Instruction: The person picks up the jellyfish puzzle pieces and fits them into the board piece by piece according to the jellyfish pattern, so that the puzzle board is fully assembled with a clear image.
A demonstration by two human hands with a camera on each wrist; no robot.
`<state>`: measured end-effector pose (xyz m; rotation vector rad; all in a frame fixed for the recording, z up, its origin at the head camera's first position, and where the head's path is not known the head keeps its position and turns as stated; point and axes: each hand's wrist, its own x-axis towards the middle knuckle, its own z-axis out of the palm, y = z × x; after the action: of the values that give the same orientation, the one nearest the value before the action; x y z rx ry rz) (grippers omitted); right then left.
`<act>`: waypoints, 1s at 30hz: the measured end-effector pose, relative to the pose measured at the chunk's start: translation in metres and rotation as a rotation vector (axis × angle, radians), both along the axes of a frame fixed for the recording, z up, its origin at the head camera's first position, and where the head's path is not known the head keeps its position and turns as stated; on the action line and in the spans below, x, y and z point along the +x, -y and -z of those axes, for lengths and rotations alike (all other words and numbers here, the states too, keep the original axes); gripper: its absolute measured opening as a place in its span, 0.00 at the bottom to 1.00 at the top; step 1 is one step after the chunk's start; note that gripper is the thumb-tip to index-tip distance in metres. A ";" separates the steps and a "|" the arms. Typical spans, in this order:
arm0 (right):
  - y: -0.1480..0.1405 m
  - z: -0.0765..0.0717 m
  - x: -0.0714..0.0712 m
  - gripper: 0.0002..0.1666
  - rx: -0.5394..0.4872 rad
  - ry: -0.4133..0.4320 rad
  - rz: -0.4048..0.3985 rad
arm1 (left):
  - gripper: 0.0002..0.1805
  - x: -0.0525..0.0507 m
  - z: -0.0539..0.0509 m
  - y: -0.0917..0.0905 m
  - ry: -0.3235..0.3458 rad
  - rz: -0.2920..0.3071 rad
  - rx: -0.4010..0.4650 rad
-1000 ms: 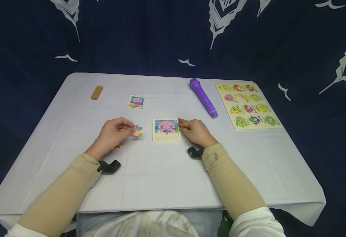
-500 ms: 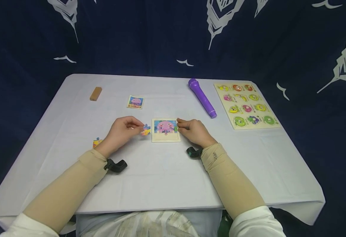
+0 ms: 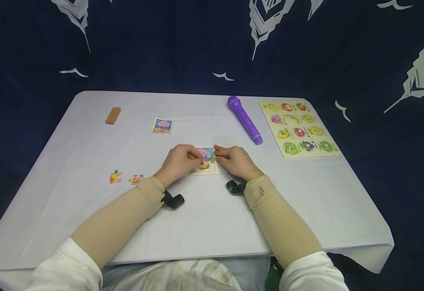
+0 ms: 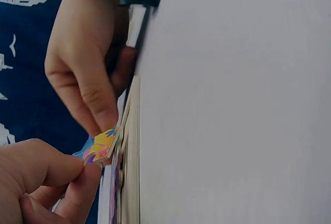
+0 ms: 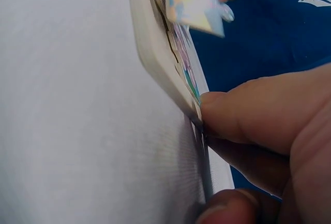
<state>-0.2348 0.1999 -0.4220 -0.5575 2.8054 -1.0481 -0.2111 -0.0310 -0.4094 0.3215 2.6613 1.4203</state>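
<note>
My left hand [image 3: 181, 162] pinches a colourful jigsaw piece [image 4: 101, 144] between thumb and fingertips, just above the puzzle board [image 3: 212, 171]. This small cream-framed board shows a pink cartoon creature; the left hand hides its left part. At the board's right edge, my right hand [image 3: 239, 162] grips the rim; its thumb [image 5: 232, 114] lies on the corner in the right wrist view. In the same view the piece is tilted and clear of the board's surface. Two loose jigsaw pieces, one yellow [image 3: 115, 177] and one pink and yellow [image 3: 136, 179], lie left of the left forearm.
A small picture card [image 3: 162, 125] lies beyond the board, with a brown wooden block [image 3: 113, 115] farther left. Towards the back right are a purple microphone-shaped stick [image 3: 245, 120] and a fruit puzzle board [image 3: 299, 128]. White cloth covers the table [image 3: 212, 226].
My left hand has carried the jigsaw piece rightwards from beside the board to over it. Both loose pieces have come into full view. The right hand stays at the board's edge.
</note>
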 end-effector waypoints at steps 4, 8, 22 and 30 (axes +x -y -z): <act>0.001 -0.001 0.000 0.19 -0.005 -0.006 0.000 | 0.03 0.001 0.000 -0.011 0.003 0.012 -0.037; 0.002 -0.001 0.000 0.19 -0.006 -0.009 -0.002 | 0.02 0.000 0.002 -0.015 -0.007 0.008 -0.100; 0.000 0.001 -0.001 0.19 -0.017 -0.008 -0.014 | 0.02 -0.002 -0.001 -0.021 -0.050 0.038 -0.289; 0.000 0.001 0.000 0.19 -0.018 -0.014 -0.008 | 0.04 -0.003 -0.001 -0.023 -0.013 0.026 -0.292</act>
<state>-0.2349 0.1995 -0.4231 -0.5793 2.8057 -1.0739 -0.2144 -0.0084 -0.4081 0.3341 2.8105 1.0040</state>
